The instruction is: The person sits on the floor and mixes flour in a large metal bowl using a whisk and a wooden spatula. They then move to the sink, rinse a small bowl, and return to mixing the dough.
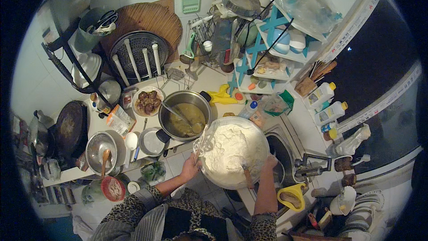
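A large metal bowl (262, 130) of pale flour or flour mixture (230, 144) is before me, partly over the sink's edge. My left hand (192, 168) grips its left rim. Beside those fingers, thin stick-like pieces (197, 150) coated with pale dough lie along the rim; whether I hold them too is unclear. On the opposite side, my right hand (270, 163) grips the bowl's right rim, its fingers partly hidden. A utensil's wooden handle (248, 178) sticks out of the flour across the near rim.
A pot (185, 93) with soup and a ladle (180, 116) stands left of the bowl. Behind it is a plate of food (148, 103). The sink (281, 147), its faucet (309, 171) and a yellow strainer (291, 198) are at right. A steel bowl (97, 140) stands far left.
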